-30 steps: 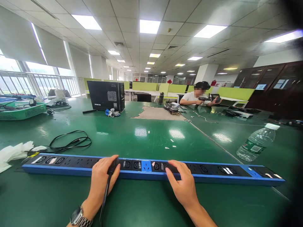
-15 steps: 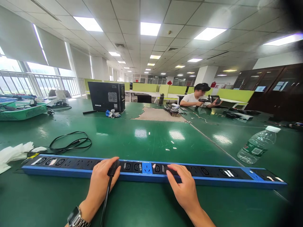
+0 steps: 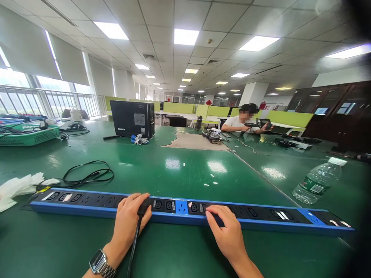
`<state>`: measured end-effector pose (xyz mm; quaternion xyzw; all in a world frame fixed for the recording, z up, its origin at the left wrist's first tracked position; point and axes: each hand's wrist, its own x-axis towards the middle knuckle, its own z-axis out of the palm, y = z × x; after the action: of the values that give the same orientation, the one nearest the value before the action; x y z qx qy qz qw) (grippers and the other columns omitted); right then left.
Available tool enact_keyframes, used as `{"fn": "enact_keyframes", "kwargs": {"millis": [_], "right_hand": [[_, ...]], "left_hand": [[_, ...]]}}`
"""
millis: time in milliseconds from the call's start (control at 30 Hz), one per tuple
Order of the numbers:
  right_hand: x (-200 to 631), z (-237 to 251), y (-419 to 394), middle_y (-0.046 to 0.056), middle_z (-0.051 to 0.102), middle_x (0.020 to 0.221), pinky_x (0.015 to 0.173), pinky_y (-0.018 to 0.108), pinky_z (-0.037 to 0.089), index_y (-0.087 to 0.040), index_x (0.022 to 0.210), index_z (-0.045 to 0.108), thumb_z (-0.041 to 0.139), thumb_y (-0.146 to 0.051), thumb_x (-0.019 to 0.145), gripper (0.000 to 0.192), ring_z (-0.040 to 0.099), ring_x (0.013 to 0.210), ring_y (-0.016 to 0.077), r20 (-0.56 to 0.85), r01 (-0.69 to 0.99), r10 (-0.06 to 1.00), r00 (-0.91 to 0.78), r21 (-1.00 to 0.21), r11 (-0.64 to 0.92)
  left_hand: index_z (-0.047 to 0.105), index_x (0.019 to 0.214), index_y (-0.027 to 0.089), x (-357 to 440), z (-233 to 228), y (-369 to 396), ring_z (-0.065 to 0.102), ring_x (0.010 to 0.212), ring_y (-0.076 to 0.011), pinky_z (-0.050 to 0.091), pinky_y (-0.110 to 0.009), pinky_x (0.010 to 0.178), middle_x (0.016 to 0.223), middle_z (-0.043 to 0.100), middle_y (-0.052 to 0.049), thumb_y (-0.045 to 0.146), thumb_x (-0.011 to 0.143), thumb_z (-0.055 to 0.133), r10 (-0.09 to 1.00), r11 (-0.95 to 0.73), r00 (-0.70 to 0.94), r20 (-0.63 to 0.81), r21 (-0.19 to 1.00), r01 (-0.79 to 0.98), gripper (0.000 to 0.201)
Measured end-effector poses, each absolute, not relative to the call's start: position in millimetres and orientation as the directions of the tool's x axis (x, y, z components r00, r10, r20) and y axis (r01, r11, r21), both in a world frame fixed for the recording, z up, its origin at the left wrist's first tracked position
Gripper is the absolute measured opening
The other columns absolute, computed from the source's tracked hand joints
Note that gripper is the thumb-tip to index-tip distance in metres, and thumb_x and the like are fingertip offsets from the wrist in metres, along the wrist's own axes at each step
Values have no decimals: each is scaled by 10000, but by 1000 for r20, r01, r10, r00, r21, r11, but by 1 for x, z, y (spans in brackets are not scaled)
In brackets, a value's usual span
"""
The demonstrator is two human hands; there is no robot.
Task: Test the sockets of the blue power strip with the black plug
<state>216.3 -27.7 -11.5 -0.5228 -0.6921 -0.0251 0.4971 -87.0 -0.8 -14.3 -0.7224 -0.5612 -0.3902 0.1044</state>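
A long blue-and-black power strip (image 3: 179, 218) lies across the green table in front of me, with rows of sockets facing up. My left hand (image 3: 131, 214) is closed around a black power plug (image 3: 142, 208) at the strip, left of its middle blue socket. The plug's cable (image 3: 133, 247) runs down toward me; its front end is hidden by my fingers, so I cannot tell how deep it sits. Over the sockets right of the middle, my right hand (image 3: 227, 227) is curved, thumb and forefinger slightly apart at the strip, with nothing visible between them.
A coiled black cable (image 3: 89, 175) and white tissue (image 3: 21, 189) lie beyond the strip's left end. A plastic bottle (image 3: 319, 181) lies tilted at right. Farther back are a computer case (image 3: 131, 119), gloves (image 3: 139, 139), a green basket (image 3: 31, 137) and a seated co-worker (image 3: 243, 121).
The view has shifted slightly, so the strip and both hands appear a little farther right. My left hand still holds the plug; my right thumb and forefinger look slightly closer together.
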Motion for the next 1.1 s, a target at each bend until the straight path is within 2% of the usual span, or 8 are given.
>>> {"fn": "enact_keyframes", "kwargs": {"millis": [300,500,667,867,1100], "right_hand": [[219,-15,-24,20,714,852,777,353,478,-244,819,677,552,-360,899,188,651,834,212,688,752,724,44,-500,429],[215,-12,-21,20,714,844,774,353,459,-247,797,681,536,-380,898,222,643,837,216,667,746,740,82,-533,398],[214,-10,-20,18,712,820,769,355,444,-242,765,674,524,-381,893,241,639,826,219,650,745,755,88,-546,384],[215,-10,-21,14,712,817,774,348,443,-241,761,673,525,-376,895,241,639,828,214,653,741,752,91,-549,387],[215,-9,-21,29,712,808,759,336,453,-232,758,673,514,-366,903,254,638,815,211,661,748,747,78,-534,394]], "left_hand": [[662,1085,258,-92,-20,2,673,921,-225,457,-400,874,1007,734,-29,400,869,597,693,-419,39,720,358,835,267],[649,1096,246,-76,-5,-5,677,928,-218,504,-370,847,1038,732,-38,436,891,572,692,-380,-187,698,572,727,290],[668,1055,238,-34,4,-8,684,909,-222,505,-378,857,990,742,-52,388,877,599,707,-514,35,706,479,711,242],[663,1074,238,10,4,-3,671,912,-224,475,-420,882,975,733,-48,305,844,656,755,-492,83,651,478,728,240],[671,1059,228,16,6,-4,657,881,-219,453,-409,848,921,723,-44,282,848,641,764,-455,109,636,412,790,220]]}}
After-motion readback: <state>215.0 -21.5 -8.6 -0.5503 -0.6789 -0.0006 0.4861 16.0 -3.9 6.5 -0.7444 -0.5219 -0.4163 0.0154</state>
